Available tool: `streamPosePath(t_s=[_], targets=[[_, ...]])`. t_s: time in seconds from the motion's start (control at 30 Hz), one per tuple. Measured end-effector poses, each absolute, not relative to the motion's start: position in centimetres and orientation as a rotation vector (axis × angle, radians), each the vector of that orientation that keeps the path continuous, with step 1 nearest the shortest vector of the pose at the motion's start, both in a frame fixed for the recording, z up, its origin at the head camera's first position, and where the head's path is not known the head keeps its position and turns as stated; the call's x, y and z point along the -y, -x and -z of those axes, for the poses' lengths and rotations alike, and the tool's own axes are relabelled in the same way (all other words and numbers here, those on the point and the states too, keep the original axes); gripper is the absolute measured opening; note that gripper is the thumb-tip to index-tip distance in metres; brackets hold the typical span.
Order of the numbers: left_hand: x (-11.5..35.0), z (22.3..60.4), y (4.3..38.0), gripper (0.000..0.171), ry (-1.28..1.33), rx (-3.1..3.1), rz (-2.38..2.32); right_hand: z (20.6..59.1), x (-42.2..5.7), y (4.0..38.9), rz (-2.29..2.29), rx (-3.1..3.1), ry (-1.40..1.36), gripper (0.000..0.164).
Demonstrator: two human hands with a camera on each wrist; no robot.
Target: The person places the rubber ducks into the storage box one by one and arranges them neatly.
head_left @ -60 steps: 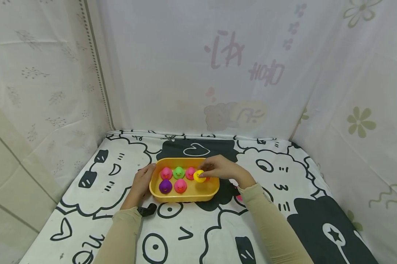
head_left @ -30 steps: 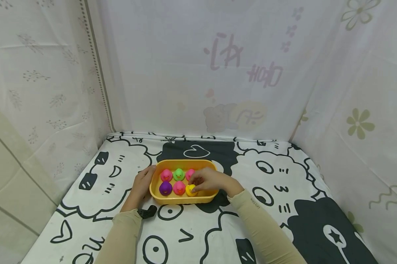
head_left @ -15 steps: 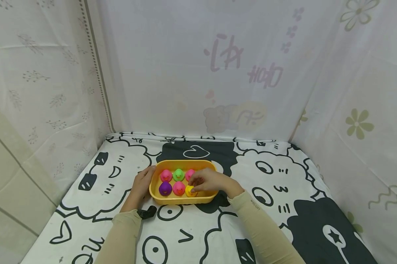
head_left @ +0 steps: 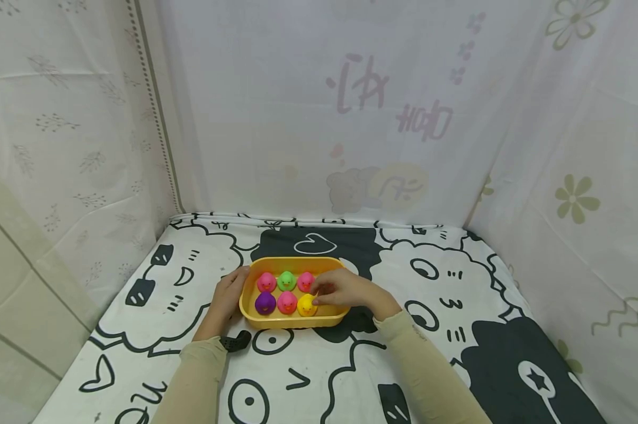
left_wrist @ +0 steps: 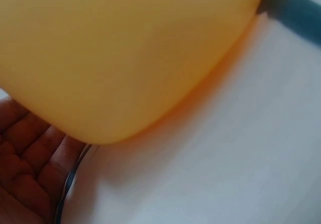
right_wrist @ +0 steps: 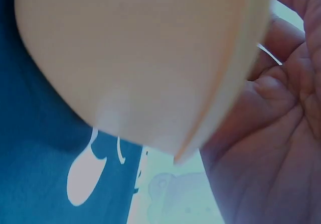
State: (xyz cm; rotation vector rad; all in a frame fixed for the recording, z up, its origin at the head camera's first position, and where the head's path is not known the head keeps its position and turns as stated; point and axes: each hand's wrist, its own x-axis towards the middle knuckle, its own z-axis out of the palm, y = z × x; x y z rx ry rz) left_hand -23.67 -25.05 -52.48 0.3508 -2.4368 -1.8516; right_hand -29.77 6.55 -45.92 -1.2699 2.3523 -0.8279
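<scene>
A yellow plastic tray (head_left: 295, 323) holds small rubber ducks in two rows. At the back are a pink duck (head_left: 266, 282), a green duck (head_left: 286, 281) and another pink duck (head_left: 305, 281). The front row has a purple duck (head_left: 265, 303), a pink duck (head_left: 287, 302) and a yellow duck (head_left: 306, 306). My right hand (head_left: 345, 288) hovers over the tray's right part, thumb tip beside the yellow duck, fingers loosely bent. It hides what lies beneath. My left hand (head_left: 230, 292) rests against the tray's left end; its fingers (left_wrist: 30, 138) lie along the outer wall in the left wrist view.
A white cloth (head_left: 292, 406) with black cartoon drawings covers the surface. Patterned curtains (head_left: 276, 118) hang behind and at both sides. A black strap (head_left: 238, 341) sits at the left wrist.
My right hand brought the yellow duck left and forward into the front row, beside the pink one. Since then its fingers have drawn slightly right, uncovering the duck. The left hand has stayed put.
</scene>
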Motion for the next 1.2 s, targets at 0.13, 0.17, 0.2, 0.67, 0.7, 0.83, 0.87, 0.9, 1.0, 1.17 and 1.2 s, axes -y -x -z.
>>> streamPosePath(t_s=[0.13, 0.17, 0.2, 0.67, 0.7, 0.83, 0.87, 0.9, 1.0, 1.17, 1.2], targets=[[25.1, 52.5, 23.7, 0.079, -0.353, 2.441, 1.847, 45.7, -7.8, 29.8, 0.875, -2.393, 1.277, 0.029], [25.1, 52.5, 23.7, 0.079, -0.35, 2.449, 1.837, 45.6, -8.1, 29.8, 0.894, -2.401, 1.283, 0.03], [25.1, 52.5, 23.7, 0.078, -0.35, 2.457, 1.824, 45.5, -8.5, 29.8, 0.908, -2.411, 1.285, 0.03], [25.0, 52.3, 23.8, 0.079, -0.397, 2.458, 1.868, 44.4, -15.0, 30.3, 1.082, -2.458, 1.091, 0.035], [25.0, 52.2, 23.8, 0.079, -0.398, 2.45, 1.873, 44.5, -15.7, 30.4, 1.074, -2.455, 1.067, 0.034], [24.9, 52.1, 24.0, 0.08, -0.389, 2.431, 1.882, 44.3, -18.7, 30.5, 1.027, -2.416, 0.936, 0.029], [24.9, 52.1, 24.0, 0.081, -0.391, 2.429, 1.883, 44.3, -19.3, 30.5, 1.008, -2.409, 0.908, 0.029], [24.8, 52.0, 24.0, 0.081, -0.394, 2.433, 1.874, 44.2, -19.9, 30.6, 0.991, -2.401, 0.889, 0.029], [24.8, 52.0, 23.9, 0.082, -0.406, 2.453, 1.86, 44.3, -21.4, 30.7, 0.953, -2.374, 0.842, 0.03], [24.9, 52.1, 23.8, 0.082, -0.415, 2.486, 1.835, 45.0, -22.6, 30.9, 0.918, -2.308, 0.785, 0.024], [25.0, 52.1, 23.8, 0.082, -0.412, 2.493, 1.827, 45.1, -22.6, 30.9, 0.914, -2.29, 0.767, 0.023]])
